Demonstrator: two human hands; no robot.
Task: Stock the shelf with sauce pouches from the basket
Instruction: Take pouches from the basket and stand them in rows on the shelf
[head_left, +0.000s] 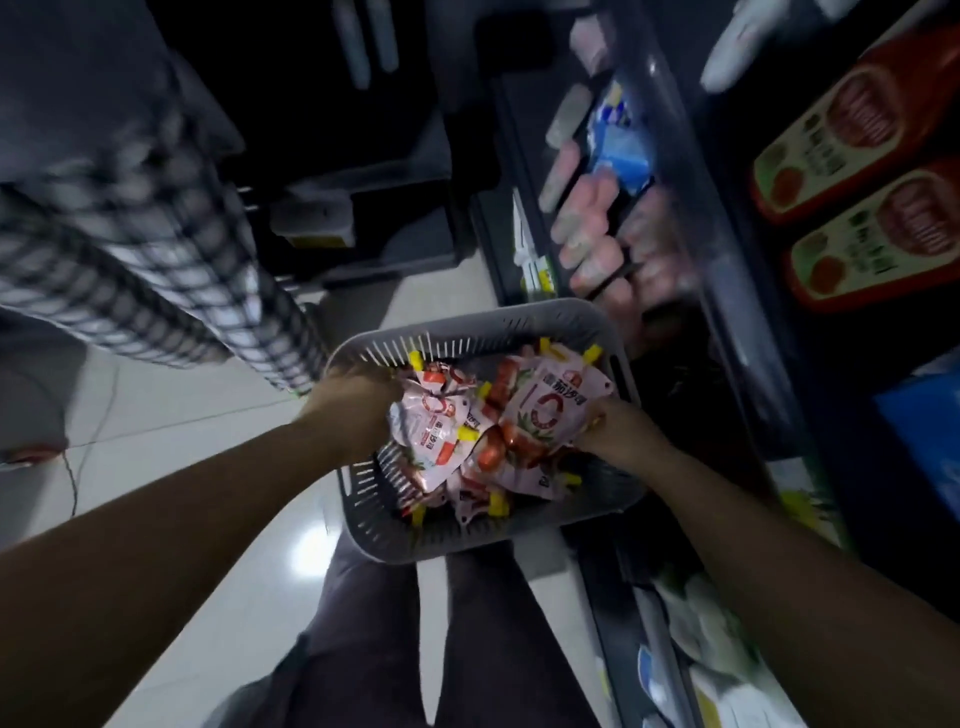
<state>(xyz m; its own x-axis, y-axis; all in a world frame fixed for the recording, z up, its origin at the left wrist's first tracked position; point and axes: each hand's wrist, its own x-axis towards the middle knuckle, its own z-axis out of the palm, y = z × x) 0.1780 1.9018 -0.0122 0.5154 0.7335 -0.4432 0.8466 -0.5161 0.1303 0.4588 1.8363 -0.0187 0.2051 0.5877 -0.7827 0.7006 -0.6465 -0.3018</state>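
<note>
Right hand (610, 423) pinches a sauce pouch (550, 410) at the right side of the grey basket (467, 325); left hand (358, 410) lies at its left rim, fingers hidden, so its grip cannot be told. The pouch is best lifted clear of the basket wall before turning to the shelf (691, 208) right of the basket.

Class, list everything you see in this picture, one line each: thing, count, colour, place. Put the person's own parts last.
basket: one, grey, centre, beside the shelf.
sauce pouches: a heap, uncountable, pink-white with yellow caps, in the basket.
ketchup bottles: two, red, on the shelf, upper right.
blue packets: count unclear, blue, on the shelf, top centre.
checked cloth: one, white and dark, upper left.
floor: one, pale tiles, left.
trousers: one pair, dark, bottom centre.
left hand: one, at the basket's left side, against the pouches; grip unclear.
right hand: one, fingers gripping a pouch at the basket's right side.
</note>
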